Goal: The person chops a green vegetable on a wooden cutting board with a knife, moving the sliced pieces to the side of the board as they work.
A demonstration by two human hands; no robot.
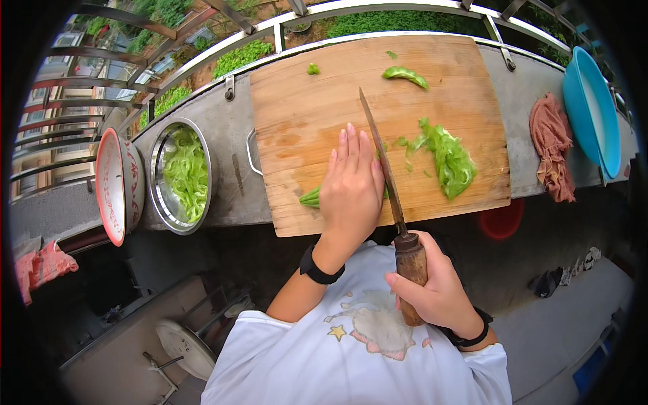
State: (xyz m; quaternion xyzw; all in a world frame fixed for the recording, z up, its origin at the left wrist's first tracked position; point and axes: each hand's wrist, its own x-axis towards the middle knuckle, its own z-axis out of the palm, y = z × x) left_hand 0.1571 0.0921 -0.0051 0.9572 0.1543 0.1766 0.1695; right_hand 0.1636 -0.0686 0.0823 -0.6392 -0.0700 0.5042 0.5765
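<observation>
On the wooden cutting board (pixel 314 116), my left hand (pixel 352 182) lies flat with its fingers stretched forward, pressing down a piece of green vegetable (pixel 310 197) that looks like bitter melon. Most of that piece is hidden under the palm. My right hand (pixel 438 288) grips the wooden handle of a kitchen knife (pixel 377 134). Its narrow dark blade stands edge-on beside my left thumb and points away from me. Right of the blade sits a heap of thin green slices (pixel 450 159). A curved, ridged piece of bitter melon (pixel 405 76) rests near the board's far edge.
Left of the board stand a steel bowl (pixel 205 202) of sliced greens and a red-rimmed enamel basin (pixel 109 187). A brown cloth (pixel 552 147) and a blue plastic basin (pixel 577 101) are at the right. A metal railing (pixel 354 12) runs behind the ledge.
</observation>
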